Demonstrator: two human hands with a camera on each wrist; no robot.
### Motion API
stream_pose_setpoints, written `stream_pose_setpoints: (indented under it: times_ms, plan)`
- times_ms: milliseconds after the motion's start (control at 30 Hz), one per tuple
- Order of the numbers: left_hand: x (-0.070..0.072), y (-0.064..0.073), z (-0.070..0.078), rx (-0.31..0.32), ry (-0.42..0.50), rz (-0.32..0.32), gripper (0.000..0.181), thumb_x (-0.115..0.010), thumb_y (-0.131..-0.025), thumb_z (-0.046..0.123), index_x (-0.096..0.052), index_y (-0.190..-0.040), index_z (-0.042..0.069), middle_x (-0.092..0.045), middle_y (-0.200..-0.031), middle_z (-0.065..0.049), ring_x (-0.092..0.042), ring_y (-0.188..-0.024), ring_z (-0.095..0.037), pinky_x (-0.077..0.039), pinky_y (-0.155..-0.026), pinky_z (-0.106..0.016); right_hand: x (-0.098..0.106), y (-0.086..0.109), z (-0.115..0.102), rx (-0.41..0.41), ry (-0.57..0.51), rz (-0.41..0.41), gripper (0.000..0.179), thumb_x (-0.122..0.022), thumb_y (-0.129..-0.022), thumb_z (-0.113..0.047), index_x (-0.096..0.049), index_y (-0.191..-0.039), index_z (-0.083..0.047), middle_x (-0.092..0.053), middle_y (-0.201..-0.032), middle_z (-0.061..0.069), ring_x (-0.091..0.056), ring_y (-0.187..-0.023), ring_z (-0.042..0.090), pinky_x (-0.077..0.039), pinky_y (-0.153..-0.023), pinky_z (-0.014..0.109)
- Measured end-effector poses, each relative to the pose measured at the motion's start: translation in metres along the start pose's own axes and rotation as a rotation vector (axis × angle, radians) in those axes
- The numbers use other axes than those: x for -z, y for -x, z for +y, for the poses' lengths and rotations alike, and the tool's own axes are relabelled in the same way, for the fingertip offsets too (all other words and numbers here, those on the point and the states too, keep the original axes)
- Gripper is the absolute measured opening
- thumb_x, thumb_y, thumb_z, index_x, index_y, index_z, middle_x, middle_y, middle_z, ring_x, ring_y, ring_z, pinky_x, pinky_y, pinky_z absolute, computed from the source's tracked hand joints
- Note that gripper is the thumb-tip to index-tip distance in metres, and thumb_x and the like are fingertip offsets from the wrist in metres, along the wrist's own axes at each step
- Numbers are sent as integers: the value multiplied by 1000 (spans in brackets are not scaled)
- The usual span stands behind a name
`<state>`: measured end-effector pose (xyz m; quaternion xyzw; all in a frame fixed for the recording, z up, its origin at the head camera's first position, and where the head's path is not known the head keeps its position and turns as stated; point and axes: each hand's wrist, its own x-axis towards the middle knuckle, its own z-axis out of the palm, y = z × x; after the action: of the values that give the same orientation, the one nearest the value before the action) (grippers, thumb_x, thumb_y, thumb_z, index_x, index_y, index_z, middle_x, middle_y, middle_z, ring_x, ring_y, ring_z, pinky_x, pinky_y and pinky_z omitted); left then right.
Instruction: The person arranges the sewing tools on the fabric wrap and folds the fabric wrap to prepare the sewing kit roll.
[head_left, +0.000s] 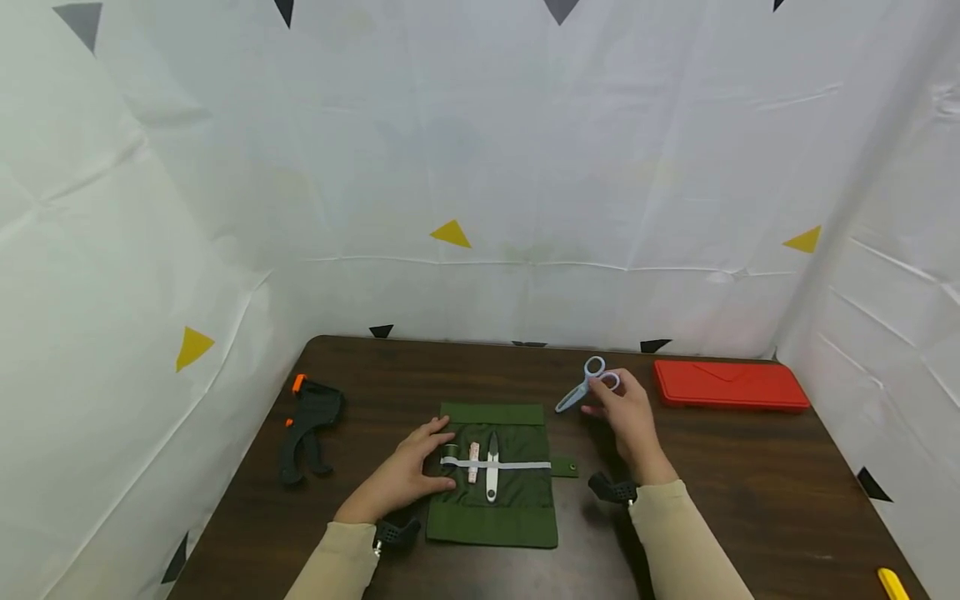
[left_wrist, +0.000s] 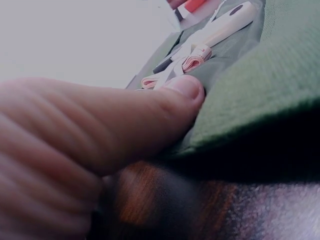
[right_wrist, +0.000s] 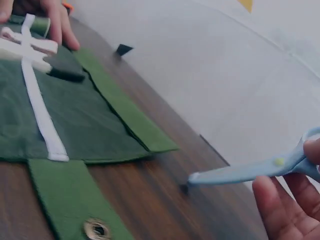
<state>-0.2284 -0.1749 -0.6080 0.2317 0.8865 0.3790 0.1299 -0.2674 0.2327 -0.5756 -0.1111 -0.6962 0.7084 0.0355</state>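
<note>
- beige sleeves (head_left: 690, 533) come nearest, cut off by the head view's lower edge; a yellow thing (head_left: 892, 585) at lower right is also cut off, so i can't name it.
- white elastic (head_left: 525, 466) partly covers a green spool (head_left: 450, 452), a folded pink tape (head_left: 473, 454) and a white-handled tool (head_left: 492, 483).
- the left wrist view shows little of me beyond my thumb; the right crops the scissor handles.
- my left hand (head_left: 411, 467) is spread, thumb against the left edge of the green cloth roll (head_left: 491, 525).
- my right hand (head_left: 632, 421) pinches the light-blue scissors (head_left: 577, 395) by the handles, near the roll's far right corner.
- dark wood-grain table (head_left: 750, 492); red case (head_left: 731, 385) at back right, black clamp (head_left: 311, 421) at left; creased white sheeting (head_left: 525, 167) around.
</note>
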Motion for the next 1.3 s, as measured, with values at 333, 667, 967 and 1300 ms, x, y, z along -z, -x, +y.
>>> stream_pose_setpoints:
  times_ms: [333, 667, 967, 1300]
  plan:
    - [2, 1, -3, -1, -1, 14, 85, -90, -92, 36, -50, -163, 13, -24, -183, -4, -20, -169, -41, -29, -126, -73, -39, 24, 11, 5, -233, -30, 29, -66, -111, -14, -48, -131, -7, -65, -102, 4, -76, -79, 14, -68, -75, 36]
    - [-3, -1, -2, 9, -3, 21, 83, -89, -93, 38, -50, -163, 16, -24, -183, -3, -19, -169, -41, -26, -126, -76, -67, 32, 32, 25, -203, -138, 44, -62, -108, 4, -39, -145, 0, -57, -101, 6, -74, -80, 20, -68, -75, 35]
    - [-1, -2, 2, 39, 96, 69, 69, -78, -101, 50, -53, -160, 24, -29, -180, -1, -20, -169, -39, -26, -126, -76, -76, 31, 39, 81, -121, -143, 44, -67, -102, 9, -45, -140, 4, -53, -102, 8, -74, -76, 23, -67, -71, 34]
    - [-17, -9, 56, -62, -92, 137, 28, -77, -104, 33, -73, -130, 26, -44, -170, -15, -25, -164, -47, -24, -120, -78, -81, 31, 37, 43, -60, -220, 45, -69, -102, 6, -46, -141, 5, -53, -101, 8, -73, -69, 21, -67, -68, 35]
